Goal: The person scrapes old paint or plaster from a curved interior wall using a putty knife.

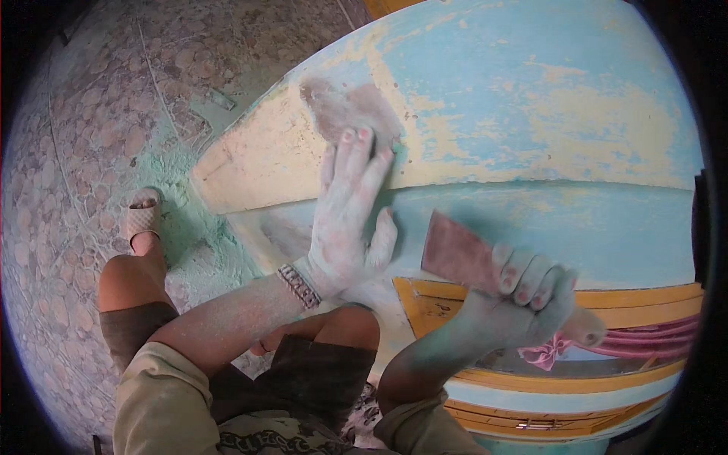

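Observation:
My left hand (347, 222), coated in pale dust, lies with fingers spread against a wall (603, 119) of worn blue and cream paint. Its fingertips rest at the lower edge of a bare grey-brown patch (358, 108). In my right hand (529, 296), also dusty, is a scraper with a broad reddish-brown blade (455, 250). The fingers wrap around it, and the rounded end of its handle (588, 329) sticks out behind the fist. A shadow falls on the blue surface beside the blade; whether the blade touches the wall I cannot tell.
Greenish dust and flakes (199, 239) lie along the wall's foot. A small flat piece (220, 99) is on the stone-patterned floor (102, 125). At the right are an orange-brown window frame (625, 301) and a tied pink curtain (642, 341). My sandalled foot (143, 213) stands at the left.

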### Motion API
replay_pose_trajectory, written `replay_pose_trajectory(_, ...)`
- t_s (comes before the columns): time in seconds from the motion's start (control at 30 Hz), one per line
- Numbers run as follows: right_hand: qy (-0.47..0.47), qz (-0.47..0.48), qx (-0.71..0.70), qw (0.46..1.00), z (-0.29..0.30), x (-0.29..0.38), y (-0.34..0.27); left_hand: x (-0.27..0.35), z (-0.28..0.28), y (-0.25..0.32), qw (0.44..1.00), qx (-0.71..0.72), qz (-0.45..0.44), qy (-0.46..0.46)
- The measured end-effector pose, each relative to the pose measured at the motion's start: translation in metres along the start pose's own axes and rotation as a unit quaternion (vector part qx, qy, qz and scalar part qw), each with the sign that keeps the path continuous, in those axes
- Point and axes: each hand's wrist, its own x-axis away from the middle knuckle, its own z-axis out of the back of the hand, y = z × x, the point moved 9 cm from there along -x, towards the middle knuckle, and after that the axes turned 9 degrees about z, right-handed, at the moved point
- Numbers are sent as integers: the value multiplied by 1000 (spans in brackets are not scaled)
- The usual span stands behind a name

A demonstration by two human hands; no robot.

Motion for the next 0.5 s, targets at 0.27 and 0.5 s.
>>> replay_pose_trajectory(0.27,23,-26,-24,999,-29,-24,46,22,-22,4,999,17,-14,-30)
replay_pose_trajectory(0.5,76,35,77,994,32,27,-28,33,-31,19,982,91,-136,-95)
